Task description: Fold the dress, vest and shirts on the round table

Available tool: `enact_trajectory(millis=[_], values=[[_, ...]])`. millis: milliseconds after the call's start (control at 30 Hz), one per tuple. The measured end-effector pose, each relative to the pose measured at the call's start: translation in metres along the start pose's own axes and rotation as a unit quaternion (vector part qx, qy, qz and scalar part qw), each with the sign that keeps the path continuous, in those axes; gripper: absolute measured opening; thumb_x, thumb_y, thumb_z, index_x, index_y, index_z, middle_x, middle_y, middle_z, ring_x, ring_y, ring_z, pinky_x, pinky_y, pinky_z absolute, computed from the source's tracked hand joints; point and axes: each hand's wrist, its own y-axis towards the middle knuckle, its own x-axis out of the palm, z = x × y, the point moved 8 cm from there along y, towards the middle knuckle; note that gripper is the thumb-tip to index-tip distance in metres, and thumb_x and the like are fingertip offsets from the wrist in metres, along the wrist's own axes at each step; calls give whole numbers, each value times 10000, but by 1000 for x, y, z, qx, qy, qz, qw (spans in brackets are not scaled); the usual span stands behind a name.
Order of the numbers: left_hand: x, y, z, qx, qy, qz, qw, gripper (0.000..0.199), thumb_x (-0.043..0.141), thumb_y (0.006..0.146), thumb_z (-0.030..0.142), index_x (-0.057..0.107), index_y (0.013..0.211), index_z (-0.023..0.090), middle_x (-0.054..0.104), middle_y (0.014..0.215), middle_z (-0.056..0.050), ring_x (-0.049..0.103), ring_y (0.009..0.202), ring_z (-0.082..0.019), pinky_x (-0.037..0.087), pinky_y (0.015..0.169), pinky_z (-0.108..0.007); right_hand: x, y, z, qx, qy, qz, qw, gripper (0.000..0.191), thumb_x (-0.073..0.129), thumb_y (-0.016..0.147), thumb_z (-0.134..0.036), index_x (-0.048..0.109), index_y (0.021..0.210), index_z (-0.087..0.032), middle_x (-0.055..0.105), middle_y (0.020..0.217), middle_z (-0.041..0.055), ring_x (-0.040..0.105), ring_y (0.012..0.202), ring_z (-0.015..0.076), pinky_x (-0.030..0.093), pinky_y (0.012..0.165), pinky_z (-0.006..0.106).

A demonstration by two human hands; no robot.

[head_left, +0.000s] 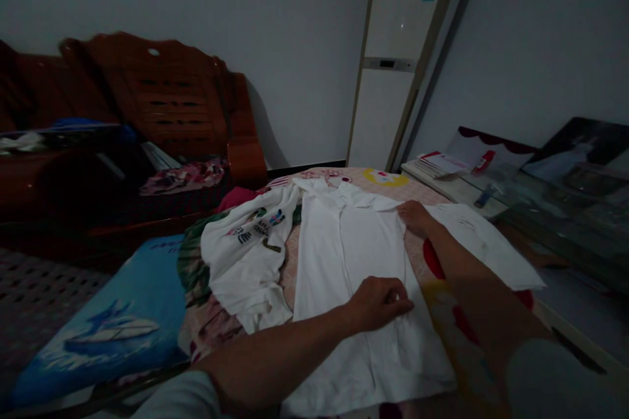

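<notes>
A white collared shirt [327,242] lies spread over a patterned cloth, its collar at the far end and its hem toward me. At the far right of it, my right hand [417,217] is closed on the fabric near the shoulder. My left hand [378,302] is over the lower middle of the shirt, fingers curled in a pinch, with a fold of fabric running below them. Left of the shirt is a crumpled white top with a coloured print [246,262]. Folded white clothing [484,245] rests to the right, beyond my right forearm.
The patterned cloth [417,258] covers the surface beneath the clothes. A blue cushion [128,314] with a boat picture sits at left. Behind are a wooden bench [162,88] and a tall white air conditioner [388,105]. A cabinet [491,209] with papers and a glass top stands at right.
</notes>
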Motion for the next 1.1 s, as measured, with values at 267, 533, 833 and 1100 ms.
enact_trajectory(millis=[267,533,833,1100], values=[[-1,-4,-10,-70,-23,46,996,179,714,669,128,538,665,159,513,596,69,440,555,-63,305,544,-190,-34,32,-11,102,523,119,838,34,661,774,-168,664,770,-134,710,726,57,673,635,169,599,597,304],[6,-25,6,-28,-32,49,998,198,547,671,51,592,815,179,476,583,70,420,505,-65,309,515,-195,-26,72,-85,12,680,60,731,465,526,887,-227,530,1351,-249,622,1336,85,638,1140,185,548,881,370],[6,-25,-1,-71,-145,1,987,437,454,736,50,622,1120,171,447,500,83,498,446,-81,368,464,-174,-13,52,-79,-17,575,53,817,441,595,801,-217,645,1237,-173,739,1128,112,696,847,151,548,759,287],[44,-28,-14,-194,-345,-189,899,311,496,651,63,637,919,132,567,495,27,647,467,-156,571,509,-276,35,-74,-17,111,474,-52,872,250,595,740,-155,701,961,-106,661,556,9,564,414,116,436,405,204]])
